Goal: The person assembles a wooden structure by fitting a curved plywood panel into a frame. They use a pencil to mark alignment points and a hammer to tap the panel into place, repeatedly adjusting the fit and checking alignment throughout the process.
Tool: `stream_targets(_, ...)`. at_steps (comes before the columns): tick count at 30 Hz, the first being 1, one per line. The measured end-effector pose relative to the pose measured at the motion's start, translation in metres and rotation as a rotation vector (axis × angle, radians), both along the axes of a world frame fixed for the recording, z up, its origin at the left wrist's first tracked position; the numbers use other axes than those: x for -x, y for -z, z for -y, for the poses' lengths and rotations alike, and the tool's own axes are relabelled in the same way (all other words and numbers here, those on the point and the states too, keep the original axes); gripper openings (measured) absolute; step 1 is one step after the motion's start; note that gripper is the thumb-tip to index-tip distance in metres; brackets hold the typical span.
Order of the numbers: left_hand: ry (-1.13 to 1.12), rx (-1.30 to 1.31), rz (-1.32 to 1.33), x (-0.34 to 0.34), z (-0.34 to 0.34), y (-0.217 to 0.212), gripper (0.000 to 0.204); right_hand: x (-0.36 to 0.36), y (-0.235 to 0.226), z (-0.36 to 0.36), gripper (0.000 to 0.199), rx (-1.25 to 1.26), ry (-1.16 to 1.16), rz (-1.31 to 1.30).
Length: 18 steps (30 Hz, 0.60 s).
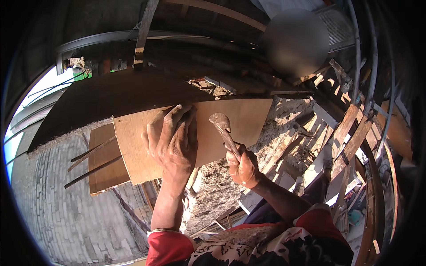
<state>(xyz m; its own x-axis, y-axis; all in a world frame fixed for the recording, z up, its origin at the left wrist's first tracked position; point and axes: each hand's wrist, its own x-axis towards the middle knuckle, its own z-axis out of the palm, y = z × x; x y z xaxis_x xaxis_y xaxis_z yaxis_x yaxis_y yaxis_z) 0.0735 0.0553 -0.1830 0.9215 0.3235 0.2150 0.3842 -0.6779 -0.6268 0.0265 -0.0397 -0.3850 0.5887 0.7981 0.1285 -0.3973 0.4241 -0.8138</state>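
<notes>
Up high, the left hand (174,141) presses flat, fingers spread, on a pale plywood sheet (239,119); just right, the right hand (242,166) clenches a rusty hammer (223,128), head raised.

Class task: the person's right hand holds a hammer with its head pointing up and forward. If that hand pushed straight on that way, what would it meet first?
Probably the plywood sheet: the hammer in the right hand already overlaps it, though depth is unclear.

Harsh sun from right, deep shadow top, fisheye bend, dark vignette rim
</notes>
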Motion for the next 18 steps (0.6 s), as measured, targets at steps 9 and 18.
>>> stream_targets(9, -0.001, 0.004, 0.026, 0.001, -0.001, 0.001, 0.022, -0.028, 0.015, -0.011, 0.045, 0.026, 0.379, 0.320)
stream_targets(18, -0.010, 0.003, 0.020, 0.001, 0.001, 0.002, 0.021, -0.022, 0.014, -0.005, 0.035, 0.009, -0.059, 0.058)
